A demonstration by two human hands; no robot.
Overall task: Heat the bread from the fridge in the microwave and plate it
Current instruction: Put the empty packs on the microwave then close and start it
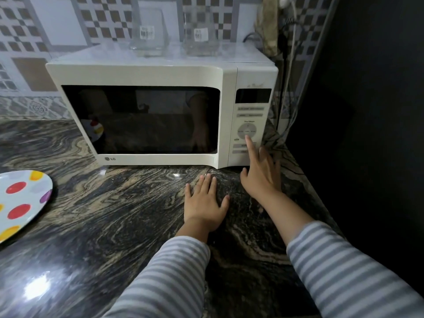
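Note:
A white microwave (146, 74) stands on the marbled dark counter (114, 214) with its door closed. Its dark window shows only reflections; the bread is not visible. My right hand (261, 173) reaches up to the control panel (249, 127), its straight index fingertip touching just below the round dial. My left hand (204, 203) lies flat, palm down, on the counter in front of the microwave's right end. A white plate with coloured dots (20, 200) sits at the left edge of the view, nothing on its visible part.
Two clear glass containers (149, 31) with labels stand on top of the microwave. Cables (286, 72) hang down the tiled wall to its right. A dark wall or appliance (367, 111) closes off the right side.

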